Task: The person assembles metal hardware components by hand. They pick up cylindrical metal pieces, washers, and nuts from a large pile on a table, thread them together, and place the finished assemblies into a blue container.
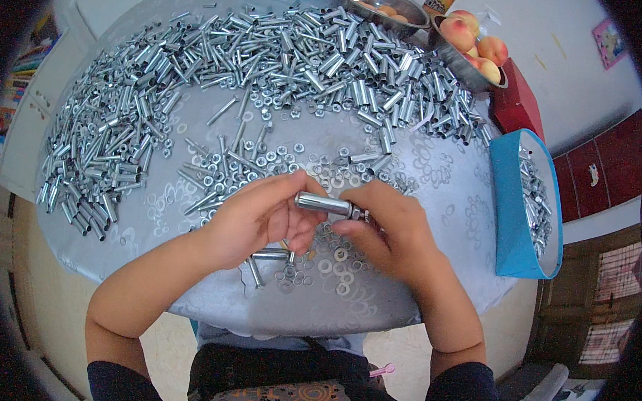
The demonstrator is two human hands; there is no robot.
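Note:
Over the near part of the table, a shiny metal sleeve anchor bolt (324, 203) is held level between my two hands. My left hand (260, 208) has its curled fingers at the sleeve's plain left end. The thumb and fingers of my right hand (395, 229) pinch the other end, where a nut (360, 214) shows partly between them. Below my left hand lie another sleeve (270, 254) and a bolt (255, 273). Loose washers (341, 255) are spread under and between my hands. Behind them lie several nuts (262, 161) and bolts (223, 111).
A big heap of metal sleeves and bolts (270, 51) curves across the table's far and left side. At the right edge stands a blue bin (508, 209) with metal parts. A bowl of peaches (477, 77), another metal bowl (358, 3) and a can (440, 1) stand at the back right.

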